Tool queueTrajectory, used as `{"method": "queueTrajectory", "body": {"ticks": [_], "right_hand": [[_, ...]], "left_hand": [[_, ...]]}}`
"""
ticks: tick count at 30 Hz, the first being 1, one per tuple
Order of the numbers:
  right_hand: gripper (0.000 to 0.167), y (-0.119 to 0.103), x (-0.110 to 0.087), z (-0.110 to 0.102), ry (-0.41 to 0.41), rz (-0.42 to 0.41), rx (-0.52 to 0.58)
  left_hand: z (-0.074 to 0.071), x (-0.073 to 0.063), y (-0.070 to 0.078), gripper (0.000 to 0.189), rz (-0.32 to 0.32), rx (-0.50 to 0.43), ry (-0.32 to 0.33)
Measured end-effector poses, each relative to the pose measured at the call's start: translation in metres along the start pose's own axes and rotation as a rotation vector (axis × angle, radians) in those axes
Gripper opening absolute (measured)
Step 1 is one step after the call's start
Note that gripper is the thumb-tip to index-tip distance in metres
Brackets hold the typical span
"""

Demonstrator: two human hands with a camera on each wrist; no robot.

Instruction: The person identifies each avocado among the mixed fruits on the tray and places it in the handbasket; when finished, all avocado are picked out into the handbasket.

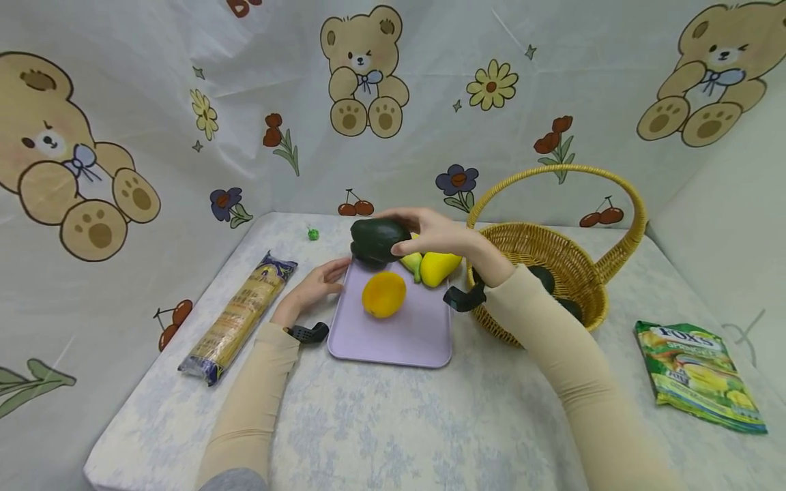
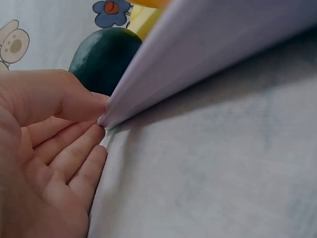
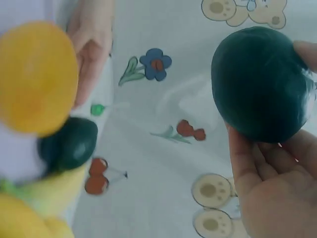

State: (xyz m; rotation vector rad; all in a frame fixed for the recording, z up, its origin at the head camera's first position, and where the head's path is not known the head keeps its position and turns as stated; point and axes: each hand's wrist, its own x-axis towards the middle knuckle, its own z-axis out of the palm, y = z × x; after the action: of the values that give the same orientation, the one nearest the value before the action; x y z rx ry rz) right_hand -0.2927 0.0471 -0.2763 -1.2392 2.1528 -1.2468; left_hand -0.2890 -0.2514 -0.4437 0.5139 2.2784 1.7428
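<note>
My right hand (image 1: 432,232) holds a smooth dark green fruit that looks like an avocado (image 3: 262,84), above the far end of a lilac tray (image 1: 393,341). Below it, a second dark green fruit (image 1: 366,260) lies at the tray's far left corner. With thumb and fingertips, my left hand (image 2: 59,134) pinches the tray's left rim. An orange-yellow oval fruit (image 1: 383,294) sits mid-tray. Behind it, to the right, are a yellow fruit (image 1: 437,269) and a yellow-green one (image 1: 413,265), partly hidden by the right hand.
Right of the tray stands a wicker basket (image 1: 598,300) with a tall handle and dark green fruits inside. A pack of spaghetti (image 1: 245,310) lies on the left. At the right is a green Fox's bag (image 1: 700,375). A tiny green object (image 1: 313,234) lies at the back.
</note>
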Motion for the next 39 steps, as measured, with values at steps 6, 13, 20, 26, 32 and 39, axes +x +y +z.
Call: {"method": "queueTrajectory", "body": {"ticks": [6, 13, 20, 26, 32, 39], "right_hand": [[0.06, -0.005, -0.044, -0.031, -0.03, 0.006, -0.066], [0.064, 0.0, -0.096, -0.062, -0.008, 0.15, -0.14], [0.064, 0.03, -0.132, -0.097, -0.013, 0.255, -0.147], [0.064, 0.072, -0.138, -0.118, 0.05, 0.362, -0.16], [0.067, 0.11, -0.134, -0.124, 0.07, 0.426, -0.154], [0.072, 0.132, -0.131, -0.128, 0.029, 0.486, -0.14]], "left_hand": [[-0.002, 0.0, -0.001, 0.065, 0.002, 0.039, 0.009], [-0.007, -0.004, 0.005, 0.064, 0.019, 0.006, 0.002], [-0.01, -0.003, -0.001, 0.064, 0.016, -0.011, 0.02], [-0.01, -0.004, -0.005, 0.065, 0.022, 0.009, 0.017], [-0.006, -0.002, -0.007, 0.064, 0.022, 0.025, 0.015], [-0.001, 0.001, -0.004, 0.063, -0.023, 0.032, 0.023]]}}
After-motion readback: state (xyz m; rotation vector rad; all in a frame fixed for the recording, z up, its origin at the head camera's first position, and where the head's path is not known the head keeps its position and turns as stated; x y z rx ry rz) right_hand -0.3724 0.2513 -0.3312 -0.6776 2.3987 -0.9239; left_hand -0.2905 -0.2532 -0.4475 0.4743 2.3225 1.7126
